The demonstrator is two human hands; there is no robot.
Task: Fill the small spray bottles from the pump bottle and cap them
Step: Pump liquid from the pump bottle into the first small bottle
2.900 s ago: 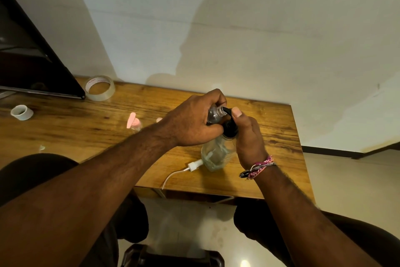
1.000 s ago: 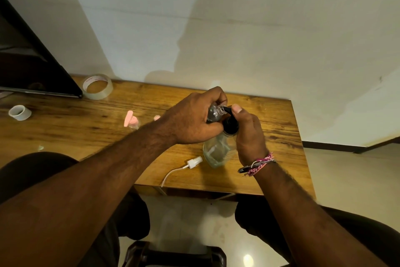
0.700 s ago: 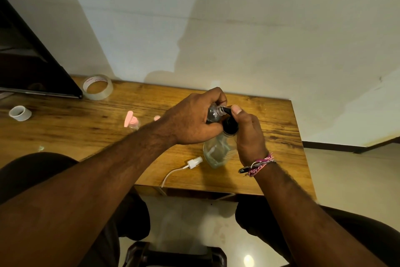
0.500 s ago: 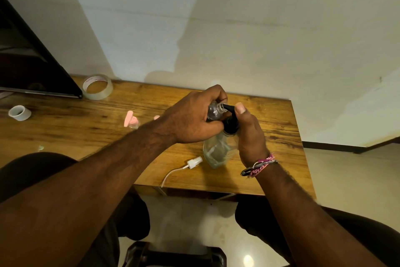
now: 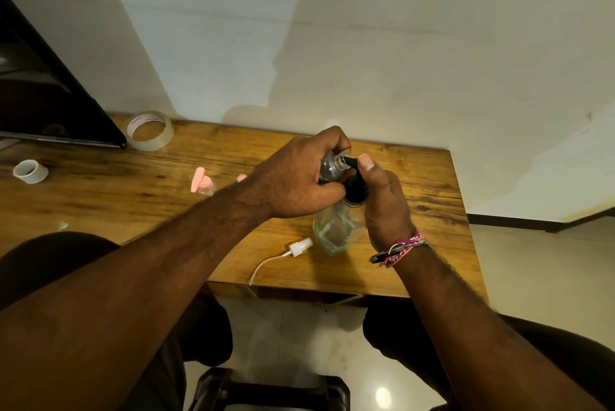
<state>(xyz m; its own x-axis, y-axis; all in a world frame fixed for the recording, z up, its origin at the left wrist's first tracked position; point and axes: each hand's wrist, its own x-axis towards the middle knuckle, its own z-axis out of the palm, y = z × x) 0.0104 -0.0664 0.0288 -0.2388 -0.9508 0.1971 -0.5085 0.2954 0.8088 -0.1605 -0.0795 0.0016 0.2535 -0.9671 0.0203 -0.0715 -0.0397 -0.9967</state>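
Fingers point(image 5: 336, 141) hold small spray bottle point(image 5: 331, 168) at pump bottle point(image 5: 337, 227) nozzle.

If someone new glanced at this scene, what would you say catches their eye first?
The two hands meeting at the desk's right end: the left hand holds a small clear bottle with its mouth at the black nozzle of the pump bottle, while the right hand grips the pump with its thumb on top. Nearer the front edge, a white spray cap lies loose; a tape roll sits far left.
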